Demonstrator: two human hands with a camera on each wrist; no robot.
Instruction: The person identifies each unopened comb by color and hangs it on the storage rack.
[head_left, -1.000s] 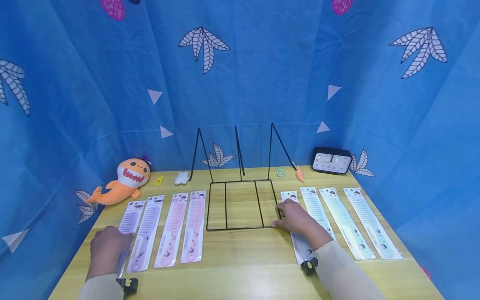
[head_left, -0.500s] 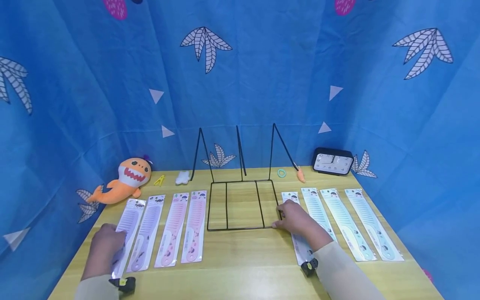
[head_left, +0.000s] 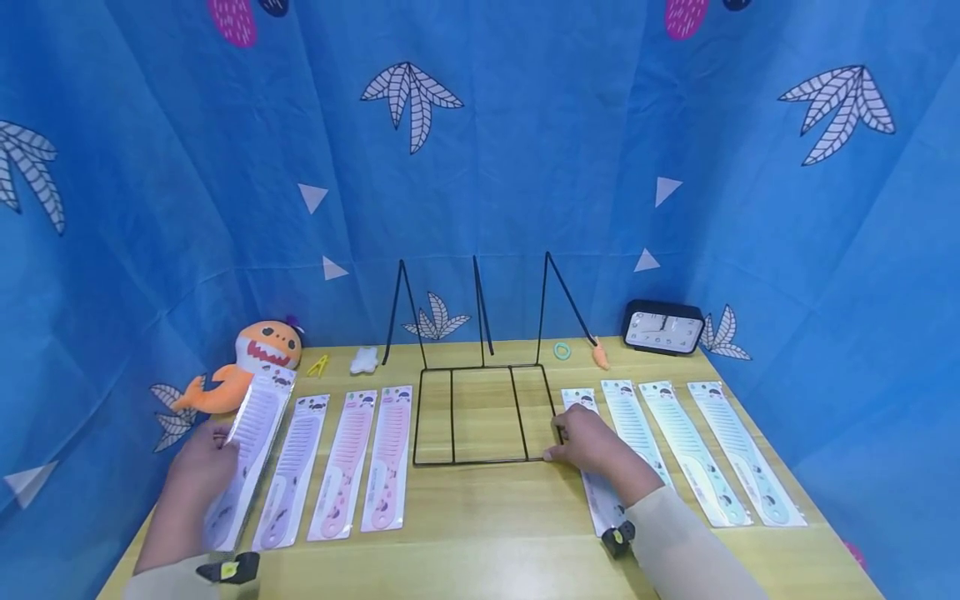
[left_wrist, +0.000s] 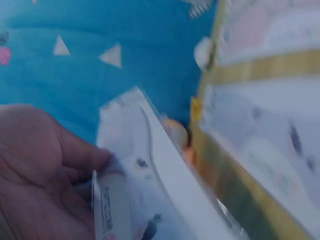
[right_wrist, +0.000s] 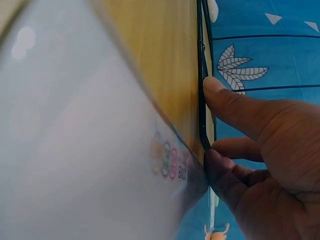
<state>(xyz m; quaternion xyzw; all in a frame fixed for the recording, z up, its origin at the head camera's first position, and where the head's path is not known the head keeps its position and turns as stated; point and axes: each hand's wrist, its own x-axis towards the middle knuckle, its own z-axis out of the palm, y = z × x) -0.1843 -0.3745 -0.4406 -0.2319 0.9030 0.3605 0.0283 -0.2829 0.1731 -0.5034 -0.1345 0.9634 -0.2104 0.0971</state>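
My left hand (head_left: pixel 198 471) grips a purple comb (head_left: pixel 257 425) in a clear packet by its left edge. The packet is tilted, its top overlapping the plush shark in the head view. In the left wrist view the thumb lies on the face of the comb packet (left_wrist: pixel 150 170), and the other fingers are mostly hidden behind it. At the table's middle stands a black wire rack (head_left: pixel 452 417) with upright bent wires at the back. My right hand (head_left: pixel 592 440) pinches its front right corner; the right wrist view shows thumb and fingers at the wire (right_wrist: pixel 202 100).
Another purple comb (head_left: pixel 292 475) and two pink combs (head_left: pixel 347 467) lie left of the rack. Several pale green combs (head_left: pixel 688 450) lie to its right, one under my right forearm. Along the back are a plush shark (head_left: pixel 236 379), a yellow clip (head_left: pixel 318 367) and a clock (head_left: pixel 663 327).
My left hand has taken hold of the leftmost purple comb packet and raised it from the table, tilting its top up. My right hand has stayed at the rack's corner.
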